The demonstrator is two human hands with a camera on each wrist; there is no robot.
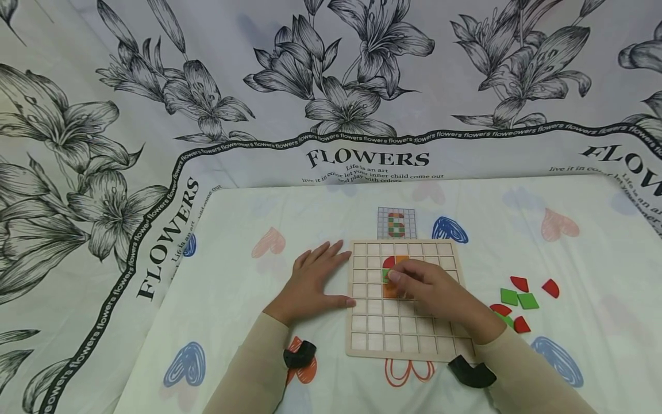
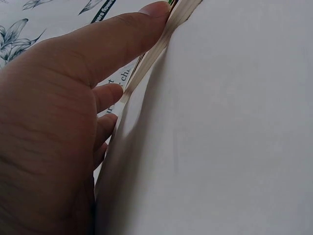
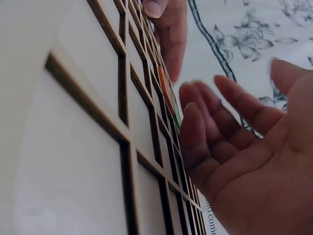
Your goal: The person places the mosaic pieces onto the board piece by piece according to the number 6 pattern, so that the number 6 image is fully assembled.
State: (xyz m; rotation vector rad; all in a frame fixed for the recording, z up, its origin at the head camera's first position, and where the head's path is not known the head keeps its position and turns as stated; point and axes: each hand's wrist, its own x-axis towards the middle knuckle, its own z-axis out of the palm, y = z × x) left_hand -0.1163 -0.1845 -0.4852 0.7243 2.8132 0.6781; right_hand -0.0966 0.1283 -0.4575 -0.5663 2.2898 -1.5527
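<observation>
A pale wooden grid board (image 1: pixel 400 343) lies flat on the table, with red, orange and green tiles grouped in its upper middle cells. My left hand (image 1: pixel 315 282) spreads its fingers along the board's left side. Its thumb rests on the board's edge (image 2: pixel 146 68). Over the tiles hovers my right hand (image 1: pixel 439 290), its fingertips close together beside a green tile (image 1: pixel 385 276). An orange tile (image 1: pixel 390 291) shows below them. In the right wrist view, the right hand's fingers (image 3: pixel 195 132) bend loosely near an orange tile (image 3: pixel 165 85); anything between the fingertips is hidden.
A pattern card (image 1: pixel 396 224) with a coloured figure lies behind the board. Loose tiles lie to the right, including a green tile (image 1: pixel 528 301) and a red tile (image 1: pixel 551 288), some overlapping. The white tablecloth (image 1: pixel 233 322) carries printed hearts; a flowered cloth (image 1: pixel 362 109) hangs behind.
</observation>
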